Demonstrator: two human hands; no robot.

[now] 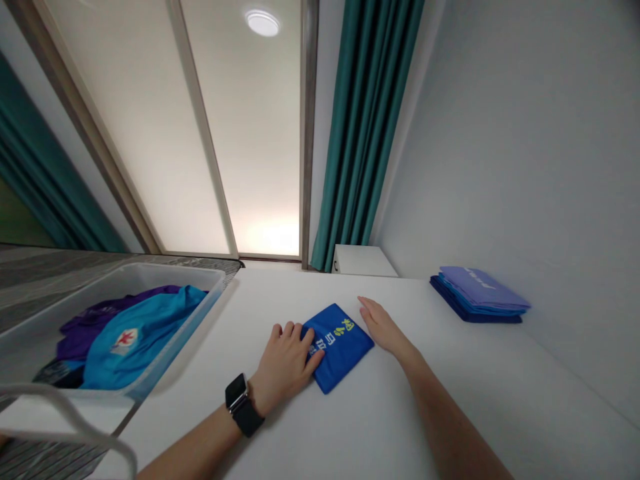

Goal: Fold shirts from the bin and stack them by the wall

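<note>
1. The folded blue garment (345,353) lies on the white table (370,427), to the right of the plastic bin (181,333), set at an angle with white and yellow-green print facing up
2. The left hand (286,359), also right of the bin and between it and most of the garment, rests palm down with fingers loosely spread; fingertips and thumb lie over the garment's near-bin edge, pressing rather than clenched around it
3. The right hand (383,327), farther from the bin than the garment, is held edge-on with fingers extended and nothing gripped, just beside the garment's far corner; whether it touches, I cannot tell
4. A black watch (243,400) circles the left wrist, right of the bin
5. Inside the bin, a bright blue garment (155,340) lies crumpled partly over a purple garment (95,327)
6. A folded stack (480,297), lilac on top with blues beneath, sits well apart from the bin, to its far right
7. Beyond the bin and to its right hangs a teal curtain (370,120)
</note>
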